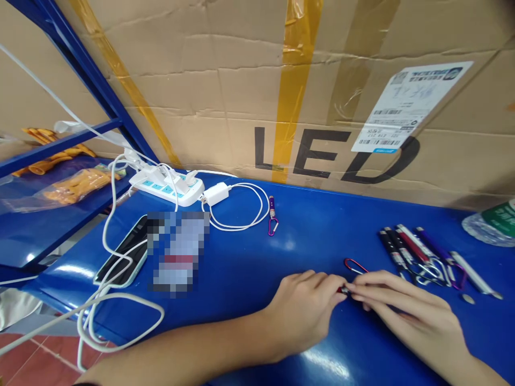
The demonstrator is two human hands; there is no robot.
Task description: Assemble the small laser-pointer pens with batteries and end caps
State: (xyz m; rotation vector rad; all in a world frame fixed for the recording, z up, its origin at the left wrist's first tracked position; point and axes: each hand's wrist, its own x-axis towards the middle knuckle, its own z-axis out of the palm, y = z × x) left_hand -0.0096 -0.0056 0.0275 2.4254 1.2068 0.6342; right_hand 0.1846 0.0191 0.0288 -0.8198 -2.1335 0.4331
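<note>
My left hand (302, 306) is closed around a small red penlight (341, 290); only a bit of red and its dark end show between the hands. The fingers of my right hand (406, 308) pinch together at that end. Just beyond the right fingertips is a red carabiner clip (356, 265); I cannot tell whether it is held or lies on the table. To the right lie several similar keychain penlights (416, 245) in black, red, purple and silver, with clips. A button cell (467, 298) is near them. Farther back lies a purple penlight (272, 206) with its own clip.
A white power strip (171, 187) and charger (216, 193) with looping cables are on the blue table (241, 252), beside a phone (123, 257) and a blurred item (181, 254). Behind stands a large cardboard box (225, 107). A plastic bottle (493, 225) lies at the right edge.
</note>
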